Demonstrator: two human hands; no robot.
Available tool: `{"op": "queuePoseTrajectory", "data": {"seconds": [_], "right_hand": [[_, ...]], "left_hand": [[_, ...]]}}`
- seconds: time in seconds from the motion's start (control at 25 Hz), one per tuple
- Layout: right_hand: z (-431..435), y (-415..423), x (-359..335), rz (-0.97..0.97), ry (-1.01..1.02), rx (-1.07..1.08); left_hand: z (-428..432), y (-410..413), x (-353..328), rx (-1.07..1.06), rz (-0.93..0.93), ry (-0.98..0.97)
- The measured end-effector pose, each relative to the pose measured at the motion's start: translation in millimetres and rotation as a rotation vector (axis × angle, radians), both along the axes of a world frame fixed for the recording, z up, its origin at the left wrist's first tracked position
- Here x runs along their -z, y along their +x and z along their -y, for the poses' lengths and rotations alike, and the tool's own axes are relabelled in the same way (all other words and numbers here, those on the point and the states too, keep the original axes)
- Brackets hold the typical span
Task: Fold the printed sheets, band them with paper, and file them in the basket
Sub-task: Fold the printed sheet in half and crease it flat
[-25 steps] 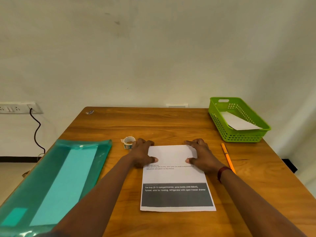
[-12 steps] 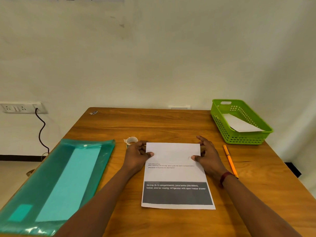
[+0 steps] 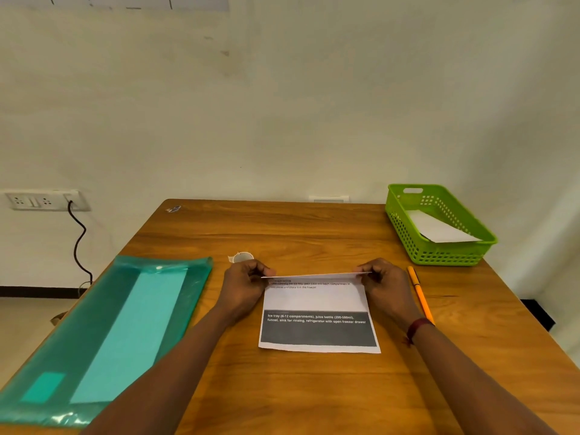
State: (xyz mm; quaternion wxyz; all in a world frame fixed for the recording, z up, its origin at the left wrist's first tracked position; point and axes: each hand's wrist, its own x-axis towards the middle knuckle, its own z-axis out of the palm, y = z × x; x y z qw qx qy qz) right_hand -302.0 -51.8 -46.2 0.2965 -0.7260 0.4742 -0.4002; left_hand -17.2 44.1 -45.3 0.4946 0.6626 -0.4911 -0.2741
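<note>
Wooden surface (image 3: 282,233) against a pale wall; socket strip (image 3: 31,200) and black cable (image 3: 78,240) at far left. At near left, a teal plastic sleeve (image 3: 110,324); at far right, a green basket (image 3: 439,255) with a folded white paper (image 3: 439,230) inside. Small tape roll (image 3: 242,256) just beyond the left grip (image 3: 248,277), orange pen (image 3: 420,293) just right of the right grip (image 3: 386,281). Printed sheet (image 3: 317,328) at centre, near part flat, far edge raised off the wood. Both grips clamped on that edge's corners, thumbs against curled fingers, forearms reaching in from the near side.
</note>
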Motion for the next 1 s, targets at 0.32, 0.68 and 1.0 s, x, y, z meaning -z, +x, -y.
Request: {"op": "queuePoseTrajectory", "data": {"seconds": [0.32,0.68,1.0], "right_hand": [[-17,-9,19,-0.214,-0.086,-0.055],[-29,-7,26,-0.585,-0.133,-0.138],[-39,7,19,-0.696,-0.169,-0.064]], "left_hand": [[-12,-4,21,0.165,0.553,0.012],[-23,-15,27,0.303,0.996,0.161],[-19,-18,20,0.330,1.053,0.219]]}}
